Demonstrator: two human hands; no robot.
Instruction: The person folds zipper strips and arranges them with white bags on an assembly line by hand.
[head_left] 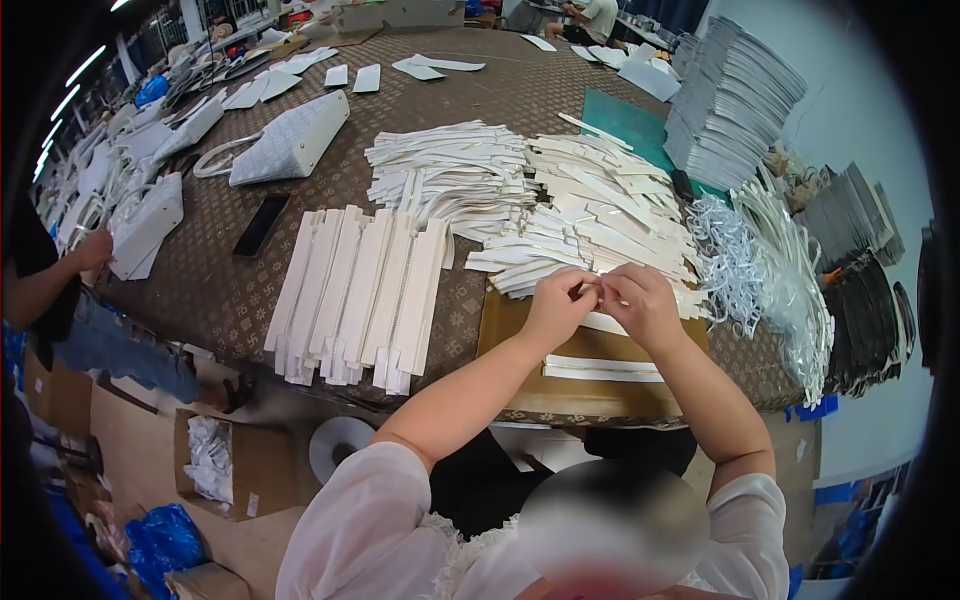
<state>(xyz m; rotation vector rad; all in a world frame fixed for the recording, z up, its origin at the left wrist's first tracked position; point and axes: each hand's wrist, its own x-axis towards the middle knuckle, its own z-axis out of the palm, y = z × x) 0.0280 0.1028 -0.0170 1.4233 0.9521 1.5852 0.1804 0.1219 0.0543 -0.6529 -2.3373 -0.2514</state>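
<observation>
My left hand (561,304) and my right hand (641,301) meet over a brown board (508,330) at the table's near side. Both are closed, thumbs and fingertips pinched together. What they pinch is too small and covered to make out. Just below them, a white strip partly shows under the right hand. Closer to me on the board lies a cream strip (603,369) with a zipper-like line along it. Behind my hands spreads a large pile of loose cream strips (615,205). Left of them, zipper strips (355,290) lie side by side in overlapping rows.
A black phone (261,225) and a white handbag (290,140) lie on the patterned table (460,85). At right are a tall stack of grey sheets (735,100), a green mat (625,125) and white cords (735,265). Another person's hand (95,249) touches a bag at left.
</observation>
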